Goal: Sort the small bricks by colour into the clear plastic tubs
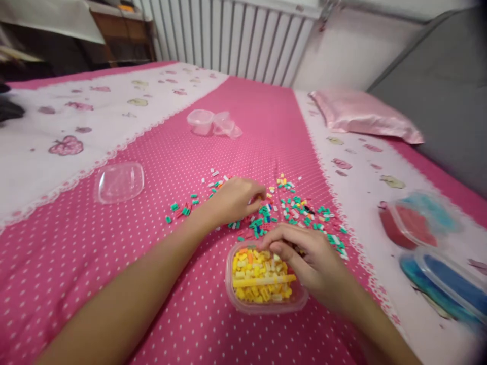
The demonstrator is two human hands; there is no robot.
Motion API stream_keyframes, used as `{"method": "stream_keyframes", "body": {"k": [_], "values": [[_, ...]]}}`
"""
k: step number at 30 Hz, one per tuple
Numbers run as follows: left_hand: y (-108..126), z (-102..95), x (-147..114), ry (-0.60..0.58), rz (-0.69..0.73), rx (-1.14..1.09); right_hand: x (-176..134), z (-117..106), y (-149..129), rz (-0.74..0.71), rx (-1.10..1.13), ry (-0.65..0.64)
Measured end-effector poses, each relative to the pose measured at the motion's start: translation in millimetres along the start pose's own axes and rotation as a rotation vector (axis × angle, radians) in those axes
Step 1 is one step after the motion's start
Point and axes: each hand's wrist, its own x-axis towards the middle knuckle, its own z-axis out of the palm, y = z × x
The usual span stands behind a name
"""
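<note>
A clear plastic container (232,299) stands on the pink dotted bedspread in front of me, holding many small yellow bricks (262,294), a few orange ones and a long yellow strip (243,282). My right hand (314,253) is closed over its right rim, fingertips together; a yellowish bit shows under the curled fingers, too small to name. Beyond the container, my left hand (236,200) reaches into loose small bricks (261,223), mostly green, with white, red, blue and yellow among them. Its fingers are curled together, and what they hold is mostly hidden.
A clear lid (120,182) lies to the left. Nested clear containers (200,121) sit farther back. On the right are a container with red contents (405,225), one with turquoise contents (437,213) and one with blue contents (452,281). A pink pillow (365,114) lies behind them.
</note>
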Motion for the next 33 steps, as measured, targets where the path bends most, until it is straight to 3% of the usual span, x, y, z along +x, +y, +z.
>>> {"method": "stream_keyframes", "body": {"k": [4,9,15,25,33], "values": [[1.3,9.9,4.1,0.040,0.082,0.022,-8.0,2.9,3.7,-0.100,-0.067,-0.028],[1.9,13.1,4.6,0.047,0.104,0.065,-6.9,-5.8,3.9,-0.078,-0.103,-0.109],[4.2,15.3,3.2,0.030,0.102,0.128,-2.4,-18.7,15.5,0.049,0.005,0.051],[4.1,16.3,5.0,0.042,0.117,0.158,-2.3,-9.5,13.0,-0.030,0.032,0.147],[3.3,13.4,4.1,0.037,0.112,0.140,-6.7,-4.1,5.2,-0.138,-0.035,0.003]]}}
